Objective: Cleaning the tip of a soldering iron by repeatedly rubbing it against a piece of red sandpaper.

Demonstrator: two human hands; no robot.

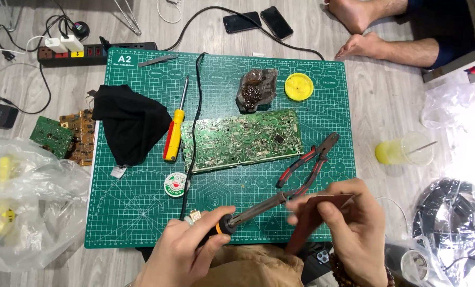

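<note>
At lower centre of the frame, a soldering iron (248,215) is gripped in the left hand (187,250), its tip meeting a brown board (314,218) pinched by the right hand (354,228) above the green mat (141,212).

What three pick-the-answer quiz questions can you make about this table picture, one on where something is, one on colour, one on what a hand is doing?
1. Where is the yellow-handled screwdriver?
A. left of the long green circuit board
B. on the board
C. off the green cutting mat

2. What colour is the round plastic disc?
A. red
B. yellow
C. blue

3. What does the left hand hold?
A. nothing
B. pliers
C. a black-and-orange-handled soldering iron

Answers: 1 A, it lies between black cloth and board. 2 B, plainly yellow. 3 C, fingers wrap its handle; the right hand holds a brown card.
</note>
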